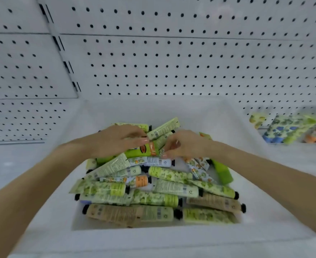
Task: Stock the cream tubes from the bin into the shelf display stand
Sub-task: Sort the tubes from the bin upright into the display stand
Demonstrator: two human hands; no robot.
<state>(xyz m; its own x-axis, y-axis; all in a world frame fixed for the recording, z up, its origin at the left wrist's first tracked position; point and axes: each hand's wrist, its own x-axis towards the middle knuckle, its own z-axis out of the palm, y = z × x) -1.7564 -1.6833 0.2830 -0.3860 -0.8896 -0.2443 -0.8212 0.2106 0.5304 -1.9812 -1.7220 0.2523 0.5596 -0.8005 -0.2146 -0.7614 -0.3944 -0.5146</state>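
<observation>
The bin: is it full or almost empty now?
Well filled: cream tubes lie piled on one another across the bin, though its white walls rise above the heap.

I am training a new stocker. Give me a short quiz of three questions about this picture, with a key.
1. True or false: the bin is empty.
2. The left hand and right hand are: A) on the cream tubes B) on the pegboard C) on a trolley.
3. Fill in: the display stand stands to the ___ of the bin.
Key: 1 false; 2 A; 3 right.
</observation>
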